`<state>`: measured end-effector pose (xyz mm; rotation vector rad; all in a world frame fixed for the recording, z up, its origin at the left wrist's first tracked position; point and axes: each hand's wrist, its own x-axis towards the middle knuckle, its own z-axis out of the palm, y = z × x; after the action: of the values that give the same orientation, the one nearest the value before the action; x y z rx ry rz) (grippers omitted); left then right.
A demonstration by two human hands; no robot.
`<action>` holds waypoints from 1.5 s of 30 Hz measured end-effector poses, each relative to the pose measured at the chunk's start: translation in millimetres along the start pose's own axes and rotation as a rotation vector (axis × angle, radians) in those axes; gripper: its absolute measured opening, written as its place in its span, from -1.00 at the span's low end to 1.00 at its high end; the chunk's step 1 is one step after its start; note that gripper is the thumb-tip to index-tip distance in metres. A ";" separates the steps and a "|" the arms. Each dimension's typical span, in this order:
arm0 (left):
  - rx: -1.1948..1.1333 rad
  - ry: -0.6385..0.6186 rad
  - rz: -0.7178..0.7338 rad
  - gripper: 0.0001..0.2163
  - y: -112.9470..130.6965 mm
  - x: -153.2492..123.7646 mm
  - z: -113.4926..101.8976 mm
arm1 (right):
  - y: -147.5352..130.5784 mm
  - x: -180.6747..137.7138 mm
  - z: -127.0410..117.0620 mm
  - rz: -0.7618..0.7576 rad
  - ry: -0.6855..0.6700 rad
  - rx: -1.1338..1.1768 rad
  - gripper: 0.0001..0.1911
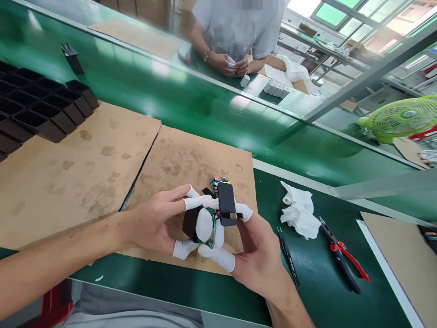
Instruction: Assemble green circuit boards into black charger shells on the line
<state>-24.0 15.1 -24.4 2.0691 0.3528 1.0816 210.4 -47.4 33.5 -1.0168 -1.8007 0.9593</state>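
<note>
White finger cots cover several fingertips on both hands. My left hand (pixel 160 221) is closed around a black plastic case (pixel 190 224). At the case's open end show a green circuit board (pixel 209 242) and a white oval pad (pixel 204 225). My right hand (pixel 254 246) is closed on a black end cover (pixel 227 204) with prongs at its lower right, its thumb and fingers also at the board's edge. Fingers hide how cover, board and case join. Just behind the cover, a circuit board with coloured components (pixel 218 180) is partly visible.
Cardboard sheets (pixel 201 150) lie on the green table. To the right are crumpled white cloths (pixel 300 209), black tweezers (pixel 288 257) and red-black pliers (pixel 341 255). Black cases (pixel 48 109) stand at left. Across a clear partition, a co-worker's hands (pixel 232 66) hold something white.
</note>
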 end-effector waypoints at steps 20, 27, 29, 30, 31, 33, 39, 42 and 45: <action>-0.005 0.063 -0.100 -0.27 -4.3 -6.4 8.6 | 10.4 -0.4 -0.2 0.086 -0.033 0.059 -0.22; -0.082 0.085 -0.083 -0.38 5.8 3.8 4.5 | 5.3 -7.7 2.4 0.043 0.065 0.061 -0.28; -0.078 0.090 -0.062 -0.36 6.6 4.9 4.5 | 3.7 -9.5 2.4 0.037 0.057 0.054 -0.26; -0.076 0.089 -0.042 -0.33 6.3 4.7 4.9 | 3.3 -9.8 2.2 0.031 0.056 0.050 -0.24; -0.072 0.093 -0.022 -0.31 5.5 4.1 5.5 | 3.1 -9.4 2.0 0.021 0.056 0.043 -0.22; -0.059 0.109 0.007 -0.28 3.7 2.1 6.8 | 3.0 -6.8 0.9 0.003 0.042 0.013 -0.16; 0.028 0.118 -0.012 -0.41 -0.8 -3.1 5.9 | 1.9 0.2 -3.2 -0.035 -0.052 -0.044 -0.18; 0.049 0.076 -0.008 -0.44 -2.4 -4.4 4.1 | 1.6 -4.9 -1.8 0.003 -0.042 -0.021 -0.21; 0.063 0.081 0.006 -0.43 -2.2 -4.4 2.4 | 4.6 -10.6 0.3 -0.014 0.011 0.000 -0.16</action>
<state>-24.5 13.0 -29.4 2.0862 0.4261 1.1735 214.8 -55.2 26.2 -1.0058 -1.7963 0.9435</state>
